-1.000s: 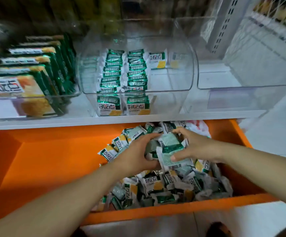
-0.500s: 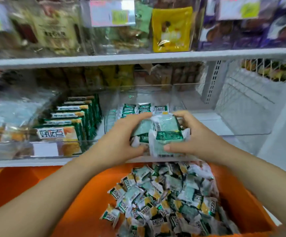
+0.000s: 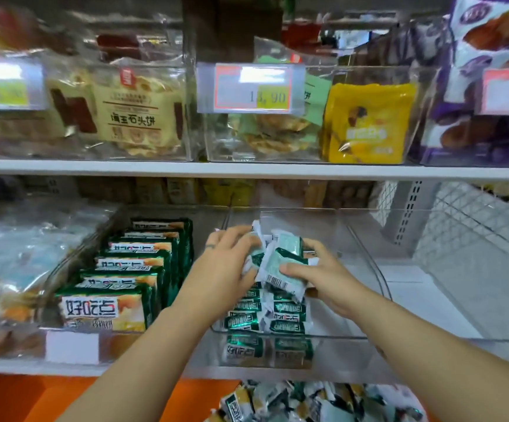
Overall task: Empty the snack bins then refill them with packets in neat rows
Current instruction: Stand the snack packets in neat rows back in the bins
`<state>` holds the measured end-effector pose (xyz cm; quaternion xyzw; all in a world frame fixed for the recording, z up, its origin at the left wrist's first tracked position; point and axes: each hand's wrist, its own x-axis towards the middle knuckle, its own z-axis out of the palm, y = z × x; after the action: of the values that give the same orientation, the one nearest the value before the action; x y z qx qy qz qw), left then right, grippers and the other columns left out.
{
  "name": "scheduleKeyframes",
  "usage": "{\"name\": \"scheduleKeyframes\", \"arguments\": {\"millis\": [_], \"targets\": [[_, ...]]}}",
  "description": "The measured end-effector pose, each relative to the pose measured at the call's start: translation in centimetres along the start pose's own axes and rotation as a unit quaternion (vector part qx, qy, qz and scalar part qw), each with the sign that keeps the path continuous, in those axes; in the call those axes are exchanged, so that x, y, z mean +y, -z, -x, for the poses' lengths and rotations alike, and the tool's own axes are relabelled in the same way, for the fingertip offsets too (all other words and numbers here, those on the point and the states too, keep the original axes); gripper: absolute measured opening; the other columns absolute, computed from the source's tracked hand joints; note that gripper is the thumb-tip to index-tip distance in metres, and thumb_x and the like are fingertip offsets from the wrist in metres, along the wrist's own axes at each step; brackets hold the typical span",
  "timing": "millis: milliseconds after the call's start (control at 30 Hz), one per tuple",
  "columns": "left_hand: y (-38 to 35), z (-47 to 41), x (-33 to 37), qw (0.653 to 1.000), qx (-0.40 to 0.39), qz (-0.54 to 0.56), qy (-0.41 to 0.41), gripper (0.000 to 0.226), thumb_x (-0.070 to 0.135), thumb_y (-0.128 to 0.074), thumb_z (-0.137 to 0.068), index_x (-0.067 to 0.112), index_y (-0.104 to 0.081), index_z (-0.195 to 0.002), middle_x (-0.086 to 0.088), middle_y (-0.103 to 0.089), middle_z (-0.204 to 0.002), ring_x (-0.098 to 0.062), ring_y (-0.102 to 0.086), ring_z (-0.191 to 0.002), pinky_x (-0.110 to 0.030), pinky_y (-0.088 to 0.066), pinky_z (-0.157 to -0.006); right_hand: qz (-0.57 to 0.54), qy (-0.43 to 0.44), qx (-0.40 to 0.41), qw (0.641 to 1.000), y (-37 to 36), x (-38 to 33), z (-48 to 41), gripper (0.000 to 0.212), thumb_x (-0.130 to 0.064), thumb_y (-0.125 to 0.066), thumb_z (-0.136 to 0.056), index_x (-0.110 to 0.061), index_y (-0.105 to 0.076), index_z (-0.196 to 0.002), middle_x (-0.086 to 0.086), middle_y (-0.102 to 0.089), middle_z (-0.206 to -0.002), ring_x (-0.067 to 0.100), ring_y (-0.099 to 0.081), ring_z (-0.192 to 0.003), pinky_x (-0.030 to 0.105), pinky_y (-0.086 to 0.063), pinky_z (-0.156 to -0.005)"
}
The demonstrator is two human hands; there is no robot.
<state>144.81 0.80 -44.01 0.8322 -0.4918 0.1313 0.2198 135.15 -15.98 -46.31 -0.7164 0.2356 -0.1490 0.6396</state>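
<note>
A: Gripping what, exactly?

B: Clutching a bunch of small green-and-white snack packets [image 3: 280, 257] between both hands. Curling the left hand [image 3: 225, 263] round the bunch's left side. Clamping the right hand [image 3: 317, 275] on the other side, thumb on top, fingers wrapped beneath. Hovering over the clear plastic bin [image 3: 381, 287] on the lower shelf [image 3: 423, 287], towards its back.

A: Filling already, then?

B: Seemingly, yes. Showing two neat rows of packets [image 3: 265, 315] along the front left of that bin, and leaving the right half bare. Waiting below in the orange tray [image 3: 64, 397]: a loose heap of packets [image 3: 308, 400].

A: Handling how?

B: Judging by looks alone: weighing next to nothing, crinkling, sliding over one another on slick wrappers. Possibly crumbling inside under a hard squeeze, though guessing at the contents. Splaying at odd angles in the grip just now, so likely spilling if eased on one side.

A: Taking hold where?

B: Pressing on the flat faces rather than the crimped ends. Squaring the stack between the palms, lowering it behind the laid rows, then nudging the edges into line.
</note>
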Motion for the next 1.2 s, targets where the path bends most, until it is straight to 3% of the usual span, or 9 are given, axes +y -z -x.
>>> {"name": "scheduleKeyframes", "arguments": {"millis": [100,233,367,500,733,833,933,1100,1200], "targets": [[-0.3,-0.3,-0.6,0.997,-0.041,-0.069,-0.007,0.029,0.028,-0.054,-0.092,0.023,-0.054,-0.121,0.005,-0.035,-0.144,-0.024,-0.033,-0.130,-0.036,-0.046,-0.090,0.080,0.009,-0.001,0.997,-0.5,0.5,-1.3,0.066,-0.029,-0.083,-0.069,-0.036,-0.044,-0.122,-0.002,-0.057,-0.121,0.022,-0.066,-0.098,0.045,-0.054,-0.087],[-0.8,-0.8,-0.6,0.972,-0.090,-0.217,-0.005,0.038,0.042,-0.046,-0.095,0.024,-0.053,-0.127,0.002,-0.030,-0.148,-0.025,-0.022,-0.138,-0.041,-0.026,-0.105,0.197,0.034,0.013,0.980,-0.5,0.5,-1.8,0.055,-0.042,-0.078,-0.074,-0.033,-0.044,-0.116,-0.007,-0.049,-0.124,0.015,-0.052,-0.110,0.034,-0.045,-0.088],[-0.6,-0.8,-1.0,0.963,-0.108,-0.245,0.013,0.042,0.050,-0.049,-0.091,0.025,-0.058,-0.123,0.001,-0.029,-0.148,-0.025,-0.014,-0.142,-0.048,-0.015,-0.114,0.249,0.044,0.024,0.967,-0.4,0.7,-1.9,0.038,-0.042,-0.073,-0.080,-0.024,-0.052,-0.105,-0.005,-0.049,-0.125,0.016,-0.048,-0.118,0.027,-0.038,-0.088],[0.3,-0.7,-0.5,0.969,-0.100,-0.225,0.029,0.045,0.054,-0.048,-0.091,0.027,-0.055,-0.126,0.003,-0.034,-0.140,-0.023,-0.026,-0.131,-0.039,-0.025,-0.106,0.295,0.057,0.027,0.953,-0.5,1.1,-2.1,0.033,-0.042,-0.073,-0.079,-0.022,-0.056,-0.099,-0.005,-0.057,-0.113,0.015,-0.052,-0.116,0.022,-0.036,-0.084],[3.0,-0.7,-0.5,0.993,-0.037,-0.090,0.066,0.034,0.052,-0.051,-0.091,0.030,-0.057,-0.116,0.007,-0.050,-0.119,-0.019,-0.042,-0.114,-0.029,-0.043,-0.079,0.419,0.040,0.089,0.903,-0.5,0.4,-1.7,0.042,-0.059,-0.067,-0.078,-0.022,-0.051,-0.092,-0.008,-0.055,-0.076,0.017,-0.056,-0.077,0.028,-0.042,-0.063],[3.4,-0.4,-0.6,0.993,-0.004,-0.101,0.055,0.033,0.056,-0.046,-0.092,0.030,-0.056,-0.110,0.009,-0.052,-0.106,-0.016,-0.050,-0.105,-0.028,-0.042,-0.067,0.406,0.031,0.084,0.909,-0.7,0.0,-1.6,0.044,-0.053,-0.071,-0.077,-0.015,-0.052,-0.090,-0.004,-0.053,-0.065,0.018,-0.054,-0.066,0.025,-0.036,-0.053],[3.6,-0.3,-0.7,0.993,0.007,-0.106,0.051,0.033,0.059,-0.043,-0.093,0.029,-0.053,-0.101,0.009,-0.050,-0.094,-0.015,-0.055,-0.095,-0.027,-0.035,-0.058,0.331,0.032,0.075,0.940,-0.7,-0.7,-1.4,0.039,-0.041,-0.080,-0.073,-0.014,-0.058,-0.091,-0.004,-0.055,-0.072,0.014,-0.053,-0.065,0.025,-0.039,-0.057],[3.8,0.0,-0.5,0.997,0.026,-0.051,0.044,0.033,0.058,-0.047,-0.091,0.027,-0.056,-0.091,0.009,-0.058,-0.085,-0.014,-0.056,-0.083,-0.024,-0.033,-0.050,0.226,0.062,0.060,0.970,0.1,-2.1,1.1,0.024,-0.025,-0.083,-0.071,-0.024,-0.065,-0.085,-0.003,-0.066,-0.098,0.017,-0.061,-0.091,0.041,-0.051,-0.090],[4.0,0.1,0.4,0.999,0.018,0.015,0.038,0.034,0.055,-0.054,-0.089,0.032,-0.065,-0.111,0.005,-0.063,-0.080,-0.014,-0.056,-0.079,-0.028,-0.042,-0.059,0.287,0.120,0.107,0.944,1.9,-2.6,4.0,0.025,-0.017,-0.082,-0.072,-0.025,-0.065,-0.089,-0.005,-0.064,-0.098,0.009,-0.058,-0.093,0.017,-0.044,-0.079]]}}
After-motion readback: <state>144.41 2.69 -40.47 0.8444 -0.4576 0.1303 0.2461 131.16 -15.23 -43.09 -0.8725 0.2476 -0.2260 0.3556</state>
